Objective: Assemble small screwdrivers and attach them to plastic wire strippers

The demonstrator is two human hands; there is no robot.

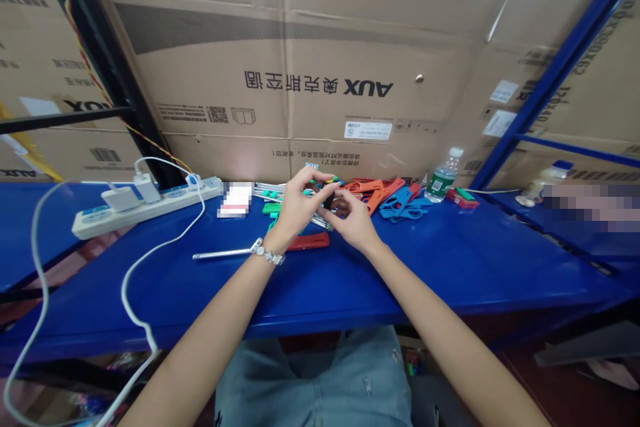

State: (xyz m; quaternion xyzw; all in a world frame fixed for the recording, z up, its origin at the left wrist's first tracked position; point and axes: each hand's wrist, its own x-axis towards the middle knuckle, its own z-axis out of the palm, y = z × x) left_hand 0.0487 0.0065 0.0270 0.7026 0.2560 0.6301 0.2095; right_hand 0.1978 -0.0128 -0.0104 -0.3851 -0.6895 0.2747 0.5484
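Note:
Both hands meet above the back middle of the blue table (pixel 420 260). Between them is a small black object (pixel 329 200) with yellow, green and blue bits at its top. My left hand (pixel 298 203) pinches it from the left, fingers closed. From the right, my right hand (pixel 354 219) holds it too, fingers curled. Beneath and beside my left hand lie green plastic pieces (pixel 273 208) and a flat red piece (pixel 311 241). A metal rod (pixel 225 254) rests near my left wrist. Orange clips (pixel 377 195) and blue clips (pixel 404 205) are piled right of my right hand.
A white power strip (pixel 150 209) with plugs and a white cable (pixel 131 280) occupies the left side. At the back right stand a water bottle (pixel 444 177) and a red-green box (pixel 463 198). Large cardboard boxes (pixel 320 33) rise behind the table.

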